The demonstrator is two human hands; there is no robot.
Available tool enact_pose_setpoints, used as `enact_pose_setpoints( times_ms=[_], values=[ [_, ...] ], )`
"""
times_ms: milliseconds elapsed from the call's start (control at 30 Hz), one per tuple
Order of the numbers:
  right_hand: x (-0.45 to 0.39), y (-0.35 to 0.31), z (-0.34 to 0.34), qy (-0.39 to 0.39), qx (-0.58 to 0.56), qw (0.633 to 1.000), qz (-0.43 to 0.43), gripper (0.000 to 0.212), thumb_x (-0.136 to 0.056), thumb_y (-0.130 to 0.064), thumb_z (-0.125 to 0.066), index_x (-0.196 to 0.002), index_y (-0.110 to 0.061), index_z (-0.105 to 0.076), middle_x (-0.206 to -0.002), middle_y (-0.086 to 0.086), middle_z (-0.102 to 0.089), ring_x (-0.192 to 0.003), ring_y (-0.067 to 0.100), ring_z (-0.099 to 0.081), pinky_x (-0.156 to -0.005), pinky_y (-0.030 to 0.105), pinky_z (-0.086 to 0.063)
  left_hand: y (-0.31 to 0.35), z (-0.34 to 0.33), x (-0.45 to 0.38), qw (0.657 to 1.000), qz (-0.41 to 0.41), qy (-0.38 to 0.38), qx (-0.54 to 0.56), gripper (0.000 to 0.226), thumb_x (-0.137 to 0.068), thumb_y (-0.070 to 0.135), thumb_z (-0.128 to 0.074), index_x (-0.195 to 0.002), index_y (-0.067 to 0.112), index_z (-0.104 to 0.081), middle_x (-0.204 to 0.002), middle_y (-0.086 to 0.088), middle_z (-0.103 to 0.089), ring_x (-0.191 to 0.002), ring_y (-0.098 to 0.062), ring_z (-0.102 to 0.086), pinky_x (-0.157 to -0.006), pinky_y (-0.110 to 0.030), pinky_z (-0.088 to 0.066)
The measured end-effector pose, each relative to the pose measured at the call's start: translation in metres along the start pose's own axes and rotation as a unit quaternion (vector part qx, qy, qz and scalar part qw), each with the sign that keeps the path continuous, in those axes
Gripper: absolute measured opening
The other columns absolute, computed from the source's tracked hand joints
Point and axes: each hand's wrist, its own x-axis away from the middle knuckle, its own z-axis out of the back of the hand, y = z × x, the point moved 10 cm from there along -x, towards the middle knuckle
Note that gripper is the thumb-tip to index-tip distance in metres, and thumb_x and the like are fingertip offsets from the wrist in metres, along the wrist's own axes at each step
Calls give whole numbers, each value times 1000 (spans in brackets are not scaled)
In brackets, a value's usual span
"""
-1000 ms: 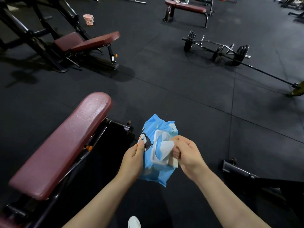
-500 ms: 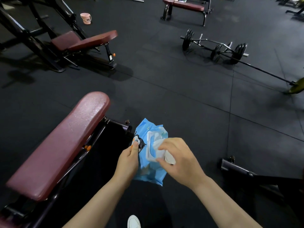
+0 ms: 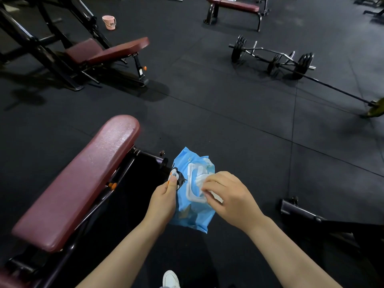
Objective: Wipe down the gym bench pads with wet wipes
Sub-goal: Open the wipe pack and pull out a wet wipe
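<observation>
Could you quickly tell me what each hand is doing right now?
Left hand: grips the wipes pack.
Right hand: pinches a wipe at the pack's opening.

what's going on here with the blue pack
A person stands beside a maroon bench pad in a gym. The left hand grips a blue wet wipe pack by its edge, and the right hand pinches a white wipe at the pack's open flap. No wipe touches the pad yet.
</observation>
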Motion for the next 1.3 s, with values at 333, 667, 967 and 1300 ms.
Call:
enact_pose_setpoints(
  times_ms=[333,667,967,1300],
  values=[
    [8,36,3,32,-232,932,-278,16,-93,-15,-61,-80,-24,-64,-89,-13,-64,-89,10,-58,-72,21,-47,-7,5,-2,1000,8,-2,0,55,-105,46,-34,-87,14,-75,-80,-6,-76,-76,-21,-72,-65,-28,-53],
    [19,72,15,148,-357,825,-413,17,-94,-10,-59,-80,-16,-67,-78,-6,-67,-76,7,-61,-74,25,-51,17,11,-2,992,-85,5,-89,55,-105,45,-37,-81,3,-63,-82,-14,-69,-72,-22,-62,-71,-45,-50],
    [11,52,6,-51,-218,898,-378,29,-81,-60,-60,-92,-34,-60,-85,-12,-67,-77,7,-61,-72,28,-51,22,9,4,985,-117,13,-128,53,-105,40,-37,-77,-1,-56,-74,-17,-62,-64,-14,-51,-63,-34,-39],
    [12,70,3,-17,-192,887,-419,12,-88,-22,-62,-78,-25,-68,-80,-11,-69,-75,8,-62,-68,25,-50,19,6,8,981,-122,0,-153,52,-105,41,-37,-67,7,-47,-62,0,-48,-59,-13,-43,-60,-32,-34]
  ],
)
